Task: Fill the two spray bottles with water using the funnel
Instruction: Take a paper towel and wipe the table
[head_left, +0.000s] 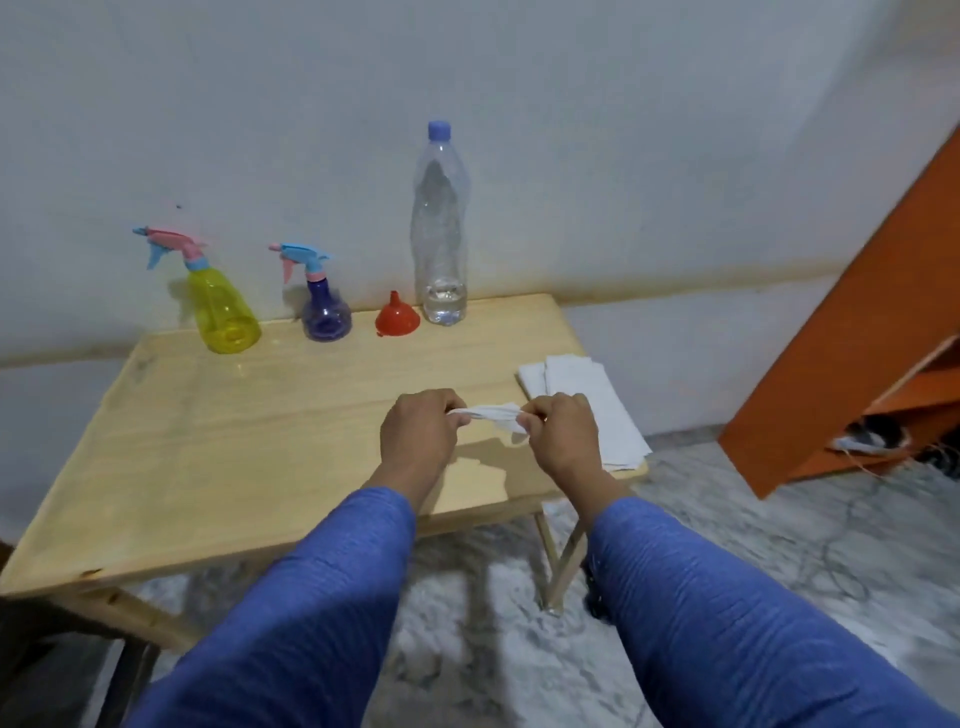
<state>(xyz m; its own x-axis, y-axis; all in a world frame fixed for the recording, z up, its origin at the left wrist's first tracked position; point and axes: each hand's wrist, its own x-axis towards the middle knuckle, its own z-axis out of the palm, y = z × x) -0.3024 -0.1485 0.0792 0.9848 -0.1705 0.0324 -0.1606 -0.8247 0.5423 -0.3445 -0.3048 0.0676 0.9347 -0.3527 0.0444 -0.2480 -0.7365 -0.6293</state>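
A yellow spray bottle (221, 306) with a pink and blue trigger head stands at the table's back left. Right of it is a smaller purple spray bottle (324, 312), its head also on. A red funnel (397, 318) lies mouth down beside a tall clear water bottle (440, 223) with a blue cap and a little water at the bottom. Near the front of the table my left hand (418, 434) and my right hand (561, 436) both pinch a white tissue (488, 414), stretched between them above the tabletop.
The light wooden folding table (234, 447) stands against a white wall. A stack of white paper towels (587, 400) lies at its right edge. An orange wooden cabinet (857, 338) leans at the right, over a marble floor.
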